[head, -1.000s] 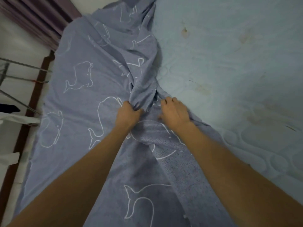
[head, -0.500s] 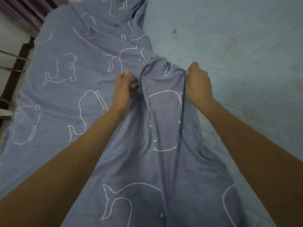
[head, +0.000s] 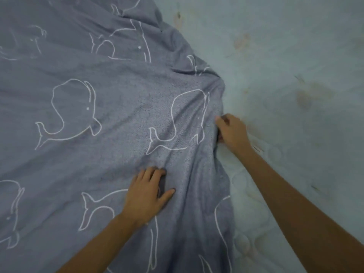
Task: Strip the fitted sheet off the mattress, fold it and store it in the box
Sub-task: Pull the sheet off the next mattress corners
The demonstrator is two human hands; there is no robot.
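Right now your right hand (head: 232,133) pinches the fitted sheet (head: 118,119) at its edge; your left hand (head: 146,196) lies spread flat, pressing it. The bare mattress (head: 295,75) lies right of that edge, the sheet's bulk left of both hands.

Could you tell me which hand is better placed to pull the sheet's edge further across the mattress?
Probably the right hand: it grips the sheet at its edge; the left hand lies flat.

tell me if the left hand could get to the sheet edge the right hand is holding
Probably yes: the left hand lies flat on the sheet, with only smooth fabric between it and the edge in the right hand.
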